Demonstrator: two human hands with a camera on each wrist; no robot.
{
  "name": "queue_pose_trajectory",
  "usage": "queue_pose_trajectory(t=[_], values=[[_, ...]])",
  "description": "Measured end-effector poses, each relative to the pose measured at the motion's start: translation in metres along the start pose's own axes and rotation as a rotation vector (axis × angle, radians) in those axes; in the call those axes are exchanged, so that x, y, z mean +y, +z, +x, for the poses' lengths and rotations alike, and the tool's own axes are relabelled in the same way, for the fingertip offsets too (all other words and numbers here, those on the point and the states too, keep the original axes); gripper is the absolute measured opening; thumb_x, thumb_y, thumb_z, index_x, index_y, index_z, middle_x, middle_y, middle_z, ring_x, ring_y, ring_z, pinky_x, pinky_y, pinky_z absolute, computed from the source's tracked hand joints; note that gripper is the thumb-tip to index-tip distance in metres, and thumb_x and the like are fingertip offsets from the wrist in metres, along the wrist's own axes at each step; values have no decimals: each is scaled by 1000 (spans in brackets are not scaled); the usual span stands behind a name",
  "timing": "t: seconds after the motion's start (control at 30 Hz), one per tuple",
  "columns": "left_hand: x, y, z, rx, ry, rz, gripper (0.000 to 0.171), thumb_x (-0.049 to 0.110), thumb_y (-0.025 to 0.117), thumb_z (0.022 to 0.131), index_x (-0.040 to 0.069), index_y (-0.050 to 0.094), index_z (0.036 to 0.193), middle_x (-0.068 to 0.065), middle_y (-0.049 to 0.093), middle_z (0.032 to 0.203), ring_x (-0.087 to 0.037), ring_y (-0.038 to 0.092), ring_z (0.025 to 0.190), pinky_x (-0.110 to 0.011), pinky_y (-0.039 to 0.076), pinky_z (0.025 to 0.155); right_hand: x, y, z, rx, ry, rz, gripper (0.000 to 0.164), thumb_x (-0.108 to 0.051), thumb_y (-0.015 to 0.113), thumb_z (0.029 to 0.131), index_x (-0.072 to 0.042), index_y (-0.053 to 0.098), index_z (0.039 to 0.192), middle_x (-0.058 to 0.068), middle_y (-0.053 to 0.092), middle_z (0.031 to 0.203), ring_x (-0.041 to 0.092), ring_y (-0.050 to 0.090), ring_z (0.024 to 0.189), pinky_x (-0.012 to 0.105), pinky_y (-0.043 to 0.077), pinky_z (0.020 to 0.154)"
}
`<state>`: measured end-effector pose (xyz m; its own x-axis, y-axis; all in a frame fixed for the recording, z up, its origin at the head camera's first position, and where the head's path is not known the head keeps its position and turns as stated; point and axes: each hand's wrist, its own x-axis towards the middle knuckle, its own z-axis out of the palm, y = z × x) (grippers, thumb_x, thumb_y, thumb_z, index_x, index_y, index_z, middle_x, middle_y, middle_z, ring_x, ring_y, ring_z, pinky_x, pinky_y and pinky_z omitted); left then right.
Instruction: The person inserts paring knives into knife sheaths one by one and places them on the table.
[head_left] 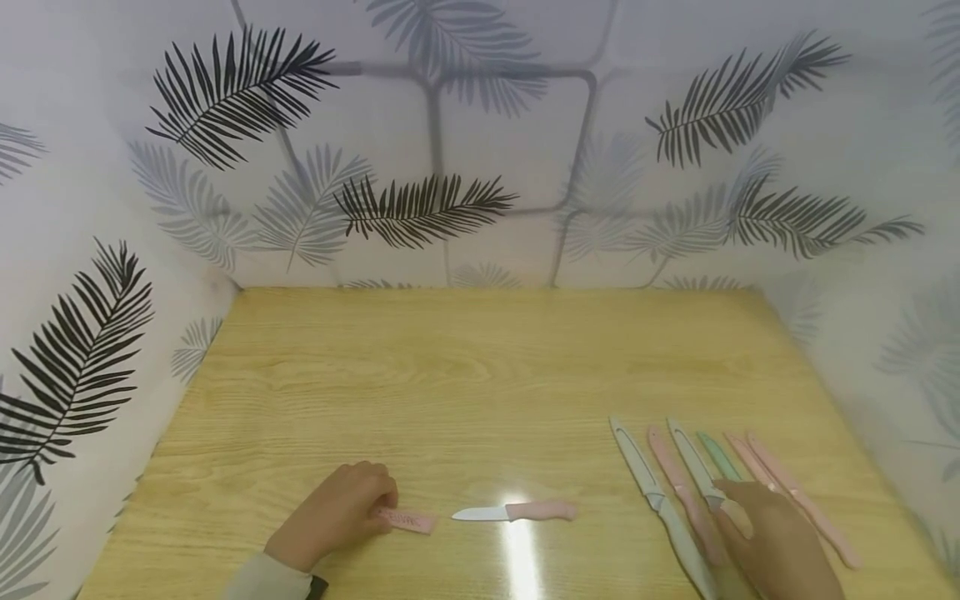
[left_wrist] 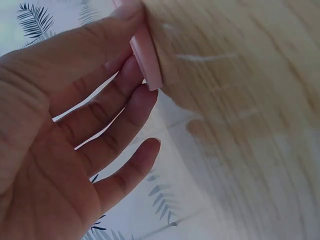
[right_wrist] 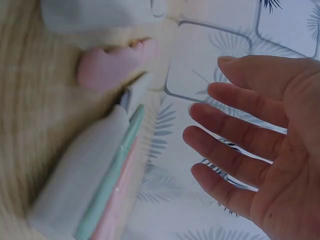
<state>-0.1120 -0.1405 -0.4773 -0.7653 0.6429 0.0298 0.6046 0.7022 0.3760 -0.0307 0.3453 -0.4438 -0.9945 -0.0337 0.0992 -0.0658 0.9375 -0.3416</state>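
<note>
My left hand [head_left: 341, 508] pinches a flat pink knife sheath [head_left: 411, 522] with dark lettering, low over the table. In the left wrist view, thumb and fingertips hold the sheath [left_wrist: 148, 57] while the little finger stays apart. Just right of it lies a small paring knife [head_left: 542, 510] with a pink handle, its bare pale blade pointing toward the sheath. My right hand [head_left: 780, 537] hovers over a row of knives at the right, fingers spread and relaxed with nothing in them. Nearest it are a pale grey-green sheathed knife [head_left: 692, 457] and a green knife [head_left: 718, 455], partly hidden by the hand.
Farther left in the row lie another pale sheathed knife [head_left: 637, 462] and a pink knife [head_left: 675, 471]. A long pink knife [head_left: 813, 508] lies at the row's right end. The wood-grain table [head_left: 450, 367] meets a leaf-patterned backdrop [head_left: 495, 250] behind and at both sides.
</note>
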Motion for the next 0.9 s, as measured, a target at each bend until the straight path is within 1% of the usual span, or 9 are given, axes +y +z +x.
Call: queue_pose_trajectory(t=[0.17, 0.27, 0.37, 0.43, 0.47, 0.57, 0.7, 0.8, 0.9], values=[[3, -1, 2, -15, 5, -8, 19, 17, 83, 70, 16, 67, 80, 13, 53, 75, -1, 40, 66, -27, 45, 66, -7, 10, -1, -15, -21, 15, 30, -17, 68, 89, 4, 65, 109, 25, 66, 107, 46, 61, 99, 62, 48, 84], [4, -1, 3, -22, 3, 0, 17, 18, 82, 71, 16, 67, 79, 13, 52, 74, -1, 39, 66, -27, 43, 66, -11, 13, 2, -28, -5, 42, 31, -23, 62, 94, 4, 67, 109, 23, 67, 105, 44, 62, 98, 60, 48, 85], [4, -1, 3, -30, 1, 8, 16, 19, 81, 72, 16, 67, 79, 13, 51, 73, -1, 39, 66, -26, 42, 65, -15, 17, 3, -52, 23, 57, 32, -25, 59, 96, 2, 67, 112, 23, 67, 107, 46, 60, 101, 61, 47, 86], [4, -1, 4, -32, 3, 18, 14, 17, 80, 73, 16, 68, 79, 13, 51, 73, -2, 38, 66, -26, 42, 65, -17, 19, 2, -47, 15, 52, 30, -22, 60, 95, 2, 67, 112, 24, 66, 107, 47, 60, 102, 62, 47, 86], [4, -1, 4, -32, 4, 23, 13, 16, 79, 73, 16, 68, 79, 13, 51, 73, -2, 38, 66, -26, 42, 64, -17, 21, 2, -36, -5, 40, 28, -18, 62, 93, 3, 67, 111, 24, 66, 106, 47, 60, 101, 62, 48, 85], [3, -1, 6, -27, 11, 39, 11, 14, 77, 72, 15, 67, 77, 12, 49, 71, -3, 38, 65, -25, 41, 64, -19, 25, 2, 17, -55, 25, 24, -11, 68, 88, 4, 68, 107, 23, 67, 102, 45, 61, 97, 60, 50, 82], [2, 0, 6, -20, 25, 51, 11, 14, 77, 73, 15, 67, 78, 12, 49, 71, -3, 37, 65, -25, 42, 64, -19, 28, 2, 52, -83, 14, 25, -9, 72, 83, 3, 68, 104, 21, 68, 100, 42, 63, 94, 58, 52, 79], [1, 1, 5, -10, 40, 61, 11, 15, 77, 74, 15, 68, 80, 11, 51, 73, -3, 39, 67, -26, 44, 65, -19, 28, 2, 49, -75, 5, 25, -9, 72, 83, 3, 68, 104, 21, 68, 99, 42, 63, 93, 57, 53, 78], [-1, 2, 4, 15, 54, 85, 11, 16, 77, 74, 14, 69, 80, 10, 54, 75, -3, 42, 68, -27, 46, 66, -21, 29, 3, 27, -76, 12, 25, -10, 71, 84, 3, 68, 105, 21, 68, 100, 42, 63, 94, 57, 53, 80]])
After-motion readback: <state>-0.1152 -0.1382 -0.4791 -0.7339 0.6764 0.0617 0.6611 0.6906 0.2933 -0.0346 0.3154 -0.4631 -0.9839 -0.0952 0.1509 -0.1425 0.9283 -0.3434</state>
